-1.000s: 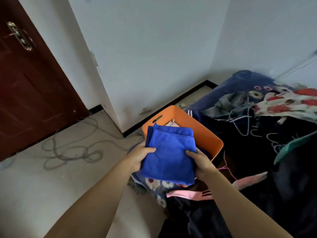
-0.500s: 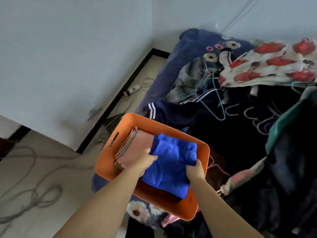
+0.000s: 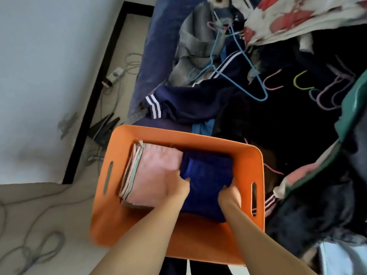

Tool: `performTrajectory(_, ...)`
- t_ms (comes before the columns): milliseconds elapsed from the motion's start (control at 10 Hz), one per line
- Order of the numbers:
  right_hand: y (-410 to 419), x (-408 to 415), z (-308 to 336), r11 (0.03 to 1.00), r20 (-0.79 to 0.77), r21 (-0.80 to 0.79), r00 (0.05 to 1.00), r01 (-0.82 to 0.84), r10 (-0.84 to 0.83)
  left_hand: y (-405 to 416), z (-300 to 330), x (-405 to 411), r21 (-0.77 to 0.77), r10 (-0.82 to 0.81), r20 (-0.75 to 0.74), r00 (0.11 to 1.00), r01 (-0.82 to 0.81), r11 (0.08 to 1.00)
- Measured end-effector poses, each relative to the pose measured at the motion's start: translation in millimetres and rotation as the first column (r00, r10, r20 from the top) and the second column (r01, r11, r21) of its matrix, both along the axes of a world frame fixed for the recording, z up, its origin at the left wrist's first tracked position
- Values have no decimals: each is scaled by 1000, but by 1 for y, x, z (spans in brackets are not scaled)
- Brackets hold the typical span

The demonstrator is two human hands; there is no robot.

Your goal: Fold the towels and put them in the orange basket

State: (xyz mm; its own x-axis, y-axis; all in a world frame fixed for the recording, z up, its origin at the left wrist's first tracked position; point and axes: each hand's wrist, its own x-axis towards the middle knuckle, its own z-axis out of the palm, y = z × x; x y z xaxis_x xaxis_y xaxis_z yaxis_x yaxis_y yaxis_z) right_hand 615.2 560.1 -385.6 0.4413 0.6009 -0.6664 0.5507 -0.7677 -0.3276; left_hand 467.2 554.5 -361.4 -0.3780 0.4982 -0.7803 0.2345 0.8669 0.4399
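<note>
The left hand (image 3: 177, 188) grips the near left edge of the folded blue towel (image 3: 206, 181), fingers tucked under the cloth, and the right hand (image 3: 230, 195) is closed on its near right edge, both reaching down inside the orange basket (image 3: 198, 237). The blue towel lies in the right half of the basket, just beside a folded pink towel (image 3: 156, 175) that fills the left half on top of a stack with striped edges. The basket sits at the edge of a bed piled with dark clothes (image 3: 198, 104), with a blue hanger (image 3: 244, 76) and other coloured hangers lying on them. To the left, a power strip (image 3: 114, 76) and loose cables (image 3: 29, 251) lie on the pale floor along the white wall (image 3: 49, 66).
</note>
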Motion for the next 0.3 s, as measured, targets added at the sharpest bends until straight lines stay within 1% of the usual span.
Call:
performTrajectory(100,-4,-1,10,998,-19,44,998,-51,52,-2,9,-2,-19,-94,-20,995,93,995)
performTrajectory(200,-1,-5,43,995,-95,69,993,-71,77,-5,20,-9,-2,-97,23,995,97,995)
performTrajectory(300,-26,-4,86,975,-118,200,985,-98,123,-41,28,-19,1,-128,141,982,129,992)
